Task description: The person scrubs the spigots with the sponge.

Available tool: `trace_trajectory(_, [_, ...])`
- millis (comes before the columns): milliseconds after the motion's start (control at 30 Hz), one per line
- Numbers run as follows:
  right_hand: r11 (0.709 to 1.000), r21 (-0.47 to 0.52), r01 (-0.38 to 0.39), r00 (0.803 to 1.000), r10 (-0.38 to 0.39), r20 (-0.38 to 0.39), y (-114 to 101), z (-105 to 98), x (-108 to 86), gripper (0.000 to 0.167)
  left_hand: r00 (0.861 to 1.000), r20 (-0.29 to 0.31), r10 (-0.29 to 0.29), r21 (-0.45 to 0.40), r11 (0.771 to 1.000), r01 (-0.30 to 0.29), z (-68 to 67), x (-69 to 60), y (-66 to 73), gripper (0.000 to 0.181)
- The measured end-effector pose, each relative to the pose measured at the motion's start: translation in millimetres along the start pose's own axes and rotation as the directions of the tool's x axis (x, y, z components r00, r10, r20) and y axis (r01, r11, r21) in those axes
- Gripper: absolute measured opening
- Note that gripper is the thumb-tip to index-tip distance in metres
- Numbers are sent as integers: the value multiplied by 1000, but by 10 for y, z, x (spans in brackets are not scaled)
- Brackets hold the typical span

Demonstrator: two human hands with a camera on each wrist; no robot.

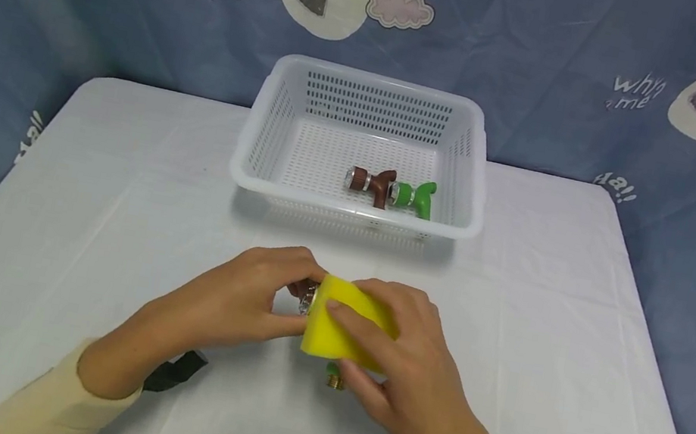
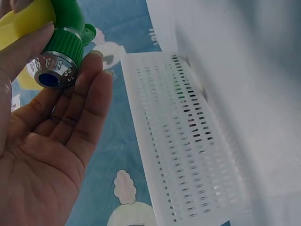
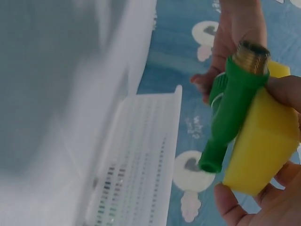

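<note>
Yellow block sponge is being gripped by the curled right hand against a green plastic brass-threaded tap; the half-curled left hand is pinching its ribbed collar above the white cloth-covered table. Too light a pinch could be letting the tap slip.

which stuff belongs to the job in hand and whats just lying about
In the job:
green tap, in the left hand
yellow sponge, in the right hand

Probably just lying about:
brown tap
other green tap
basket holding both
</note>
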State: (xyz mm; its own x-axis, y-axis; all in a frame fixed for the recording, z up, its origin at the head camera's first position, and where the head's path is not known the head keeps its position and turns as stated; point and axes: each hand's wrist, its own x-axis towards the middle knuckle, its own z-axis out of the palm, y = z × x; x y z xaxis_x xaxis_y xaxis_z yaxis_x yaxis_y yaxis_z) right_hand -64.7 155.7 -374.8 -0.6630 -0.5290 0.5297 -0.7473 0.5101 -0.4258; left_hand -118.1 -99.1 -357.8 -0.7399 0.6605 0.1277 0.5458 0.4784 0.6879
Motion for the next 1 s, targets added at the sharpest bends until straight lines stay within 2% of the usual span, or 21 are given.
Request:
trace_trajectory(200, [996, -26, -83, 997, 83, 6, 95, -90, -127, 35, 999, -9, 38, -5, 999, -38, -3, 20, 20, 41])
trace_trajectory(400, [979, -74, -190, 982, 189, -8, 194, -174, -257, 49, 996, -46, 73, -41, 996, -75, -19, 15, 14, 40])
trace_trajectory(533, [972, -98, -213, 977, 210, -44, 250, -212, -320, 53, 994, -66, 82, -54, 995, -86, -27, 10, -7, 42])
trace_trajectory(667, [968, -55, -243, 968, 239, -70, 255, -248, -371, 53, 994, -75, 83, -59, 994, -88, -19, 18, -28, 44])
trace_trajectory(733, [969, -27, -247, 967, 245, -74, 210, -255, -370, 46, 995, -70, 74, -63, 995, -78, -11, 20, -33, 45])
trace_trajectory(800, [978, -9, -209, 975, 207, -76, 141, -236, -348, 42, 996, -62, 62, -67, 996, -66, -3, 23, -30, 45])
trace_trajectory(900, [997, -40, -71, 994, 67, -89, 31, -150, -282, 41, 998, -47, 53, -77, 995, -56, 7, 31, -16, 46])
trace_trajectory(1000, [995, -91, 27, 996, -35, -88, -10, -72, -240, 37, 998, -41, 50, -87, 995, -54, 10, 39, -1, 45])
